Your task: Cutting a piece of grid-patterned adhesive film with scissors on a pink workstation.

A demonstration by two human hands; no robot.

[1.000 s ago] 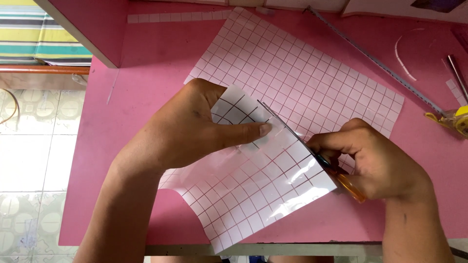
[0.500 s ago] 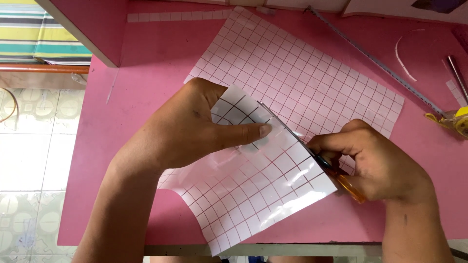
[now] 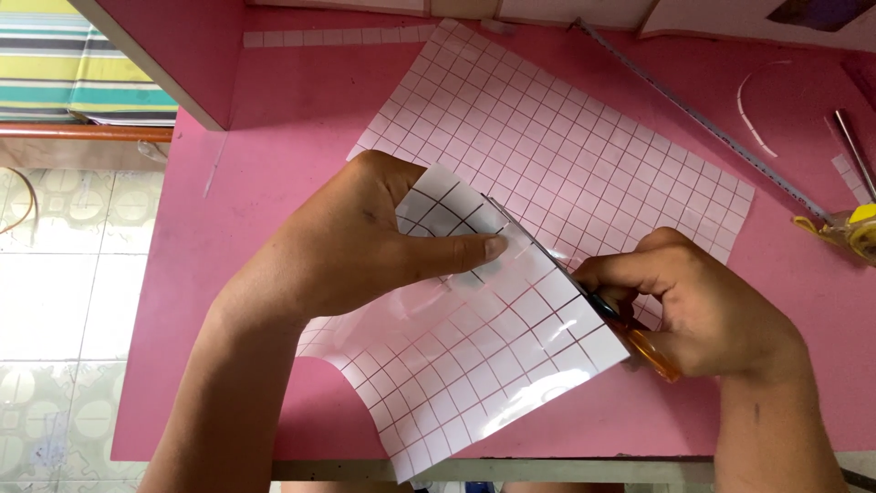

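Two hands cut a shiny squared sheet on a pink table.

The left hand (image 3: 356, 246) pinches the glossy grid sheet (image 3: 474, 365) near the table's (image 3: 228, 274) front edge. The right hand (image 3: 712, 310) is closed around orange-handled scissors (image 3: 639, 342), whose blades lie along the sheet's right edge, pointing up and left toward the left thumb.

The orange-handled scissors (image 3: 639, 342) are mostly hidden: handles inside the right hand (image 3: 712, 310), blades under the glossy white gridded sheet (image 3: 474, 365). The left hand (image 3: 356, 246) covers that sheet's upper corner. The yellow tape measure case (image 3: 853, 233) is cut off at the right edge.
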